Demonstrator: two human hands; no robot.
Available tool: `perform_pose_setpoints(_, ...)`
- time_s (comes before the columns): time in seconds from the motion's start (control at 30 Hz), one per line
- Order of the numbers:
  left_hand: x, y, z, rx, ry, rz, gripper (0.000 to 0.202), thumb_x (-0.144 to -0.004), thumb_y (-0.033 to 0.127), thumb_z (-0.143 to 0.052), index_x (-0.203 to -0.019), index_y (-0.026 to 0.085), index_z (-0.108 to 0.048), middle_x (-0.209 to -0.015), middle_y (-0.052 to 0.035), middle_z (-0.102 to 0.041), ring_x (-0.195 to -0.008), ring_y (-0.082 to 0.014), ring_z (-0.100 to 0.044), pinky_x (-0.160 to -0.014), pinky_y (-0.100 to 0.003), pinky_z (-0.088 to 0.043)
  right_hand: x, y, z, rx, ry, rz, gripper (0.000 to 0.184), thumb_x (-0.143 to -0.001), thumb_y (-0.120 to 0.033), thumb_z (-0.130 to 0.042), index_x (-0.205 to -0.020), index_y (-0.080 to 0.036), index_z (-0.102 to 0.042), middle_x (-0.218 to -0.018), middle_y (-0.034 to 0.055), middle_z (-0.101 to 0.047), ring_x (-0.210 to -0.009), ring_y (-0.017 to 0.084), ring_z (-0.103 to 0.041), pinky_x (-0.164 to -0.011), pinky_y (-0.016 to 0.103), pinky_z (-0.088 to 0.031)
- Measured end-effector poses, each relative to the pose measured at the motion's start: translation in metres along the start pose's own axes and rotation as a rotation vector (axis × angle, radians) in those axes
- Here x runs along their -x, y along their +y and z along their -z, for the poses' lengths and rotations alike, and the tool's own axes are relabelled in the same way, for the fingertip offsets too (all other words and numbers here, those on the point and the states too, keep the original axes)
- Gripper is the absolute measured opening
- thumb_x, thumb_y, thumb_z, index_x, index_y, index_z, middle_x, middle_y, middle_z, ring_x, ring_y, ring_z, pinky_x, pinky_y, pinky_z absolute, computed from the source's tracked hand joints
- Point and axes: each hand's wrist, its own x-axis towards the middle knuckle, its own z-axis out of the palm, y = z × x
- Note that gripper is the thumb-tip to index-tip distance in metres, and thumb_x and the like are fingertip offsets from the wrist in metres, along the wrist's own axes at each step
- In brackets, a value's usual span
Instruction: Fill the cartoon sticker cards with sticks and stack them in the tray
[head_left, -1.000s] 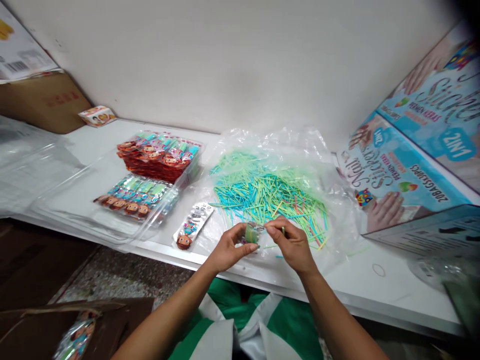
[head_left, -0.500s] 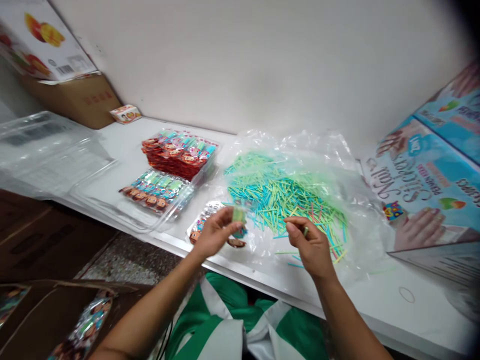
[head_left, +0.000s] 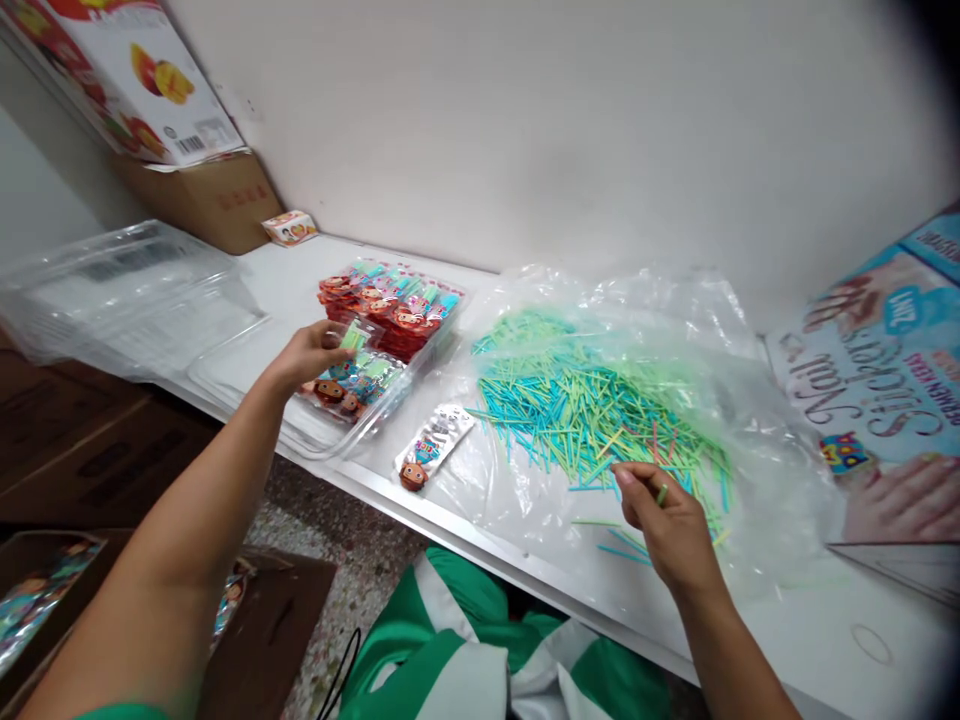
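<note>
My left hand (head_left: 315, 355) pinches a small printed sachet (head_left: 355, 337) with green showing through it, over the near part of a clear plastic tray (head_left: 409, 385). Rows of similar sachets lie beneath it, and a tall stack of red-edged sachets (head_left: 394, 305) fills the tray's far part. My right hand (head_left: 667, 520) is closed around a short green stick (head_left: 661, 494), at the near edge of a heap of thin green and blue sticks (head_left: 570, 400). Between the hands one silver sachet with a cartoon face (head_left: 431, 447) lies flat on the table.
A clear plastic bag (head_left: 780, 450) spreads around the heap. Stacked clear trays (head_left: 135, 290) stand at left, before a brown carton (head_left: 217, 200). A blue printed box (head_left: 885, 390) stands at right. Below the table edge, an open carton (head_left: 277, 620) holds more sachets.
My left hand has carried the sachet leftward from beside the heap to above the tray. My right hand stays near the sticks, still closed. The view has shifted slightly.
</note>
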Motion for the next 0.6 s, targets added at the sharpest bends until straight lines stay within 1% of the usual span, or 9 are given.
perform_pose_setpoints(0.07,-0.008,-0.009,-0.007,-0.122,-0.056,0.009,0.07,-0.051,0.038,-0.073,-0.113,0.013,-0.053,-0.081,-0.0051,-0.065,-0.073,-0.0202,-0.061,-0.066,-0.03,-0.048,-0.001,-0.002,0.0,0.03,-0.03,-0.004,0.027,-0.078,-0.042,-0.059,-0.09,-0.018,-0.061,-0.054,-0.0053,-0.038,-0.049,0.008,-0.033,-0.045,0.021,-0.029)
perform_pose_setpoints(0.13,-0.012,-0.01,-0.009,-0.251,-0.034,-0.007,0.071,-0.051,0.04,-0.073,-0.115,0.014,-0.053,-0.093,-0.0079,-0.066,-0.082,-0.022,-0.061,-0.073,-0.031,-0.048,-0.003,-0.003,0.0,0.048,-0.067,-0.016,0.029,-0.079,-0.042,-0.058,-0.095,-0.019,-0.06,-0.056,-0.0051,-0.038,-0.049,0.008,-0.033,-0.045,0.02,-0.029)
perform_pose_setpoints(0.27,0.013,0.019,-0.019,-0.294,0.313,-0.178,0.046,-0.072,0.042,-0.057,-0.109,0.015,-0.057,-0.098,-0.0073,-0.065,-0.084,-0.019,-0.06,-0.076,-0.029,-0.046,-0.003,-0.001,-0.002,-0.02,-0.131,-0.058,0.035,-0.085,-0.047,-0.046,-0.106,-0.02,-0.055,-0.066,-0.0025,-0.044,-0.05,0.008,-0.037,-0.044,0.021,-0.032)
perform_pose_setpoints(0.3,0.027,0.031,-0.027,-0.25,0.372,-0.248,0.04,-0.076,0.04,-0.053,-0.107,0.016,-0.058,-0.097,-0.0063,-0.065,-0.082,-0.0178,-0.06,-0.075,-0.028,-0.046,-0.003,0.001,-0.004,-0.02,-0.148,-0.067,0.038,-0.086,-0.048,-0.042,-0.107,-0.019,-0.054,-0.067,-0.0018,-0.046,-0.049,0.008,-0.038,-0.045,0.021,-0.033)
perform_pose_setpoints(0.33,0.043,0.043,-0.038,-0.205,0.366,-0.319,0.037,-0.079,0.039,-0.05,-0.107,0.017,-0.058,-0.097,-0.0052,-0.065,-0.082,-0.0169,-0.06,-0.074,-0.026,-0.045,-0.002,0.002,-0.006,0.005,-0.171,-0.071,0.04,-0.087,-0.05,-0.039,-0.108,-0.019,-0.054,-0.067,-0.0015,-0.047,-0.049,0.009,-0.039,-0.045,0.022,-0.034)
perform_pose_setpoints(0.4,0.073,0.061,-0.069,-0.201,0.209,-0.42,0.03,-0.08,0.037,-0.05,-0.099,0.018,-0.061,-0.09,-0.0034,-0.066,-0.078,-0.0162,-0.06,-0.073,-0.026,-0.045,-0.001,0.004,-0.009,0.127,-0.228,-0.059,0.042,-0.088,-0.051,-0.036,-0.106,-0.019,-0.056,-0.062,-0.0019,-0.048,-0.05,0.01,-0.041,-0.048,0.023,-0.036)
perform_pose_setpoints(0.43,0.085,0.064,-0.086,-0.232,0.057,-0.438,0.028,-0.08,0.037,-0.049,-0.096,0.018,-0.063,-0.086,-0.0034,-0.066,-0.075,-0.0163,-0.06,-0.071,-0.026,-0.045,0.0,0.005,-0.01,0.209,-0.254,-0.037,0.041,-0.088,-0.051,-0.036,-0.103,-0.019,-0.057,-0.06,-0.0022,-0.048,-0.051,0.011,-0.043,-0.05,0.023,-0.037)
perform_pose_setpoints(0.5,0.1,0.061,-0.119,-0.338,-0.161,-0.404,0.028,-0.082,0.036,-0.047,-0.095,0.017,-0.063,-0.089,-0.0061,-0.066,-0.077,-0.0183,-0.06,-0.069,-0.026,-0.044,0.001,0.009,-0.006,0.383,-0.297,0.035,0.037,-0.087,-0.049,-0.039,-0.096,-0.02,-0.059,-0.061,-0.0019,-0.051,-0.055,0.013,-0.048,-0.055,0.025,-0.038)
perform_pose_setpoints(0.6,0.099,0.037,-0.153,-0.633,-0.172,-0.221,0.034,-0.08,0.04,-0.049,-0.099,0.015,-0.06,-0.099,-0.0127,-0.063,-0.092,-0.026,-0.058,-0.072,-0.031,-0.042,0.003,0.018,0.013,0.635,-0.36,0.16,0.029,-0.087,-0.043,-0.04,-0.098,-0.022,-0.058,-0.079,0.0011,-0.058,-0.066,0.015,-0.054,-0.064,0.027,-0.04)
